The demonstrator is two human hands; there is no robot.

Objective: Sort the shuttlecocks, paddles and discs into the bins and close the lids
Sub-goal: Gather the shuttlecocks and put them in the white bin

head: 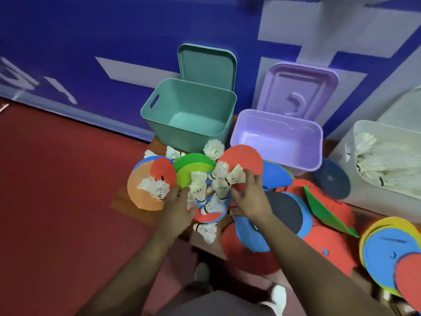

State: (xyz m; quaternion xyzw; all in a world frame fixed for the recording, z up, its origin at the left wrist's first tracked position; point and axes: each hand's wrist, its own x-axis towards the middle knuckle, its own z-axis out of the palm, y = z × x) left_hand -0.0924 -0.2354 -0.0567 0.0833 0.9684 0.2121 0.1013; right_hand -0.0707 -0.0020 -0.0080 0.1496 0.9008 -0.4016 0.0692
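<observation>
A blue wall (pixel 91 30) runs across the far side, with large white marks (pixel 307 26) at right and smaller ones at far left. A pale grey-blue strip (pixel 79 114) edges its foot. The floor (pixel 57 190) is dark red. A low brown wooden table (pixel 123 202) stands against the wall, right of centre. The light is soft and even.

White bin (pixel 369 125) and disc stack (pixel 382 254) run off the frame's right edge. Blur at centre hides whether left hand (pixel 180 208) or right hand (pixel 250 195) grips shuttlecocks (pixel 198 185).
</observation>
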